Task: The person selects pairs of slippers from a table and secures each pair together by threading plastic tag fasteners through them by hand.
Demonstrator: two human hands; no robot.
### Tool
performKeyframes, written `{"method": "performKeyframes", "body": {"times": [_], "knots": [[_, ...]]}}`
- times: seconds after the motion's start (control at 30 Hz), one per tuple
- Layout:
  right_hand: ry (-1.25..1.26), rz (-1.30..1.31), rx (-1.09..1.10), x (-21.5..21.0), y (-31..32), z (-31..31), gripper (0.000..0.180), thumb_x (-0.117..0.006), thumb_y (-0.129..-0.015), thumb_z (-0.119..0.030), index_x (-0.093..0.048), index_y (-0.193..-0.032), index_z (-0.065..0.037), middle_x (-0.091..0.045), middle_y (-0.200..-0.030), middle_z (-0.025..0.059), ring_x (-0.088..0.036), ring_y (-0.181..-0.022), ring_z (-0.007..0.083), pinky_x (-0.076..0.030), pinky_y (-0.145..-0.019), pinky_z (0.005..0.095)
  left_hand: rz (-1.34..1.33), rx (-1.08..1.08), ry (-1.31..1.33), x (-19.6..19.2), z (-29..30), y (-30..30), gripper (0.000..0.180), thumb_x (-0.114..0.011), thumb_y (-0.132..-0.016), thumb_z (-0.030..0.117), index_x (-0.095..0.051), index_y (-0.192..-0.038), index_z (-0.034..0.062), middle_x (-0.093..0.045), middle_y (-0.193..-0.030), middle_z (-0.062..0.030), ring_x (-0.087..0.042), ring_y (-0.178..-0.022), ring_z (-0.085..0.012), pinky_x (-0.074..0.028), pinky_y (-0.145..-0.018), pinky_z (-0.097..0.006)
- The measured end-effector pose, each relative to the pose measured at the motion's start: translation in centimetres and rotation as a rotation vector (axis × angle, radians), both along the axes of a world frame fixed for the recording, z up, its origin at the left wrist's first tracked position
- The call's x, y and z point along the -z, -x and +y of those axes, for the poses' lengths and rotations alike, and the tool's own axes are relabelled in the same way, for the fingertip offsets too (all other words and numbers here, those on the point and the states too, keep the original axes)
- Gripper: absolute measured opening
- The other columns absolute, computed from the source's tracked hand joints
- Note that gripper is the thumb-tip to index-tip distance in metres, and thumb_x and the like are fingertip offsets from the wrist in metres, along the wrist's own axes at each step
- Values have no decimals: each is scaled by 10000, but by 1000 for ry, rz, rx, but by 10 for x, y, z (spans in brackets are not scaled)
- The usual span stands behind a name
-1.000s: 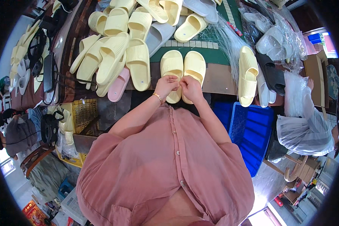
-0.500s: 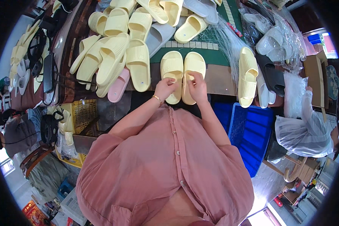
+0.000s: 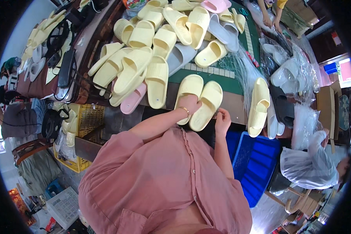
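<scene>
Landmark: blue crate (image 3: 258,162)
Slippers: cream left slipper (image 3: 190,85) and right slipper (image 3: 208,102), side by side, left of the crate and beyond it
Left hand (image 3: 190,103): on the left slipper, right slipper just beside it; fingertips hidden, can't tell if it's gripping
Right hand (image 3: 222,121): right by the crate's far-left corner, right slipper just to its left; fingers bent, can't tell if pinching

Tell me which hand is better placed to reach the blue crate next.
Probably the right hand: it is nearer the blue crate, with its forearm alongside. The left hand is farther across, at the left slipper of the middle yellow pair.
</scene>
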State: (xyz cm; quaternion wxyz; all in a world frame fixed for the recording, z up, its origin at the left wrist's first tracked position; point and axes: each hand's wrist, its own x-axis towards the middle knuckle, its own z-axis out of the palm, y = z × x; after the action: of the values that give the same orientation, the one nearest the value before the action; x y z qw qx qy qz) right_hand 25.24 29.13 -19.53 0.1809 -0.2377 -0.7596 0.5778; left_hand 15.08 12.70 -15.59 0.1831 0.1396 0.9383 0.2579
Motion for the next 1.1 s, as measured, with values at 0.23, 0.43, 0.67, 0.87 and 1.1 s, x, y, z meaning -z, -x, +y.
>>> {"method": "performKeyframes", "body": {"times": [0.23,0.43,0.67,0.87,1.1], "knots": [[72,34,134,1,-1,29,164,-505,-817,-34,-597,-949,1,-591,-763,33,-526,-604,83,-442,-559,213,131,78,-63,-84,-29,62,321,-551,-710,348,-640,-751,43,-621,-748,-185,-606,-674,-339,-487,-632,-430],[92,83,262,-16,11,51,159,-502,-822,-47,-598,-938,2,-580,-755,31,-517,-586,80,-433,-546,215,857,-224,-110,-185,-99,200,438,-613,-734,398,-579,-969,29,-635,-809,-173,-611,-802,-334,-482,-725,-390],[-253,60,464,-28,5,108,296,-533,-724,-25,-565,-1018,-9,-540,-990,148,-545,-780,246,-452,-664,291,640,-244,-347,-151,-105,163,425,-642,-759,279,-529,-1109,64,-634,-807,-106,-600,-700,-203,-474,-650,-313],[-1030,-423,451,-86,18,133,403,-602,-716,-144,-533,-1112,-109,-387,-1238,154,-407,-1094,361,-387,-861,444,37,-46,-400,-45,-79,58,285,-604,-772,202,-574,-1017,61,-612,-734,-70,-587,-644,-166,-472,-615,-292],[-990,-512,256,-72,39,155,276,-599,-736,-277,-600,-958,-113,-456,-1173,116,-411,-1097,329,-340,-873,501,-296,413,-377,0,-62,-37,276,-601,-745,170,-590,-965,3,-641,-731,-121,-628,-673,-235,-491,-641,-319]]}}
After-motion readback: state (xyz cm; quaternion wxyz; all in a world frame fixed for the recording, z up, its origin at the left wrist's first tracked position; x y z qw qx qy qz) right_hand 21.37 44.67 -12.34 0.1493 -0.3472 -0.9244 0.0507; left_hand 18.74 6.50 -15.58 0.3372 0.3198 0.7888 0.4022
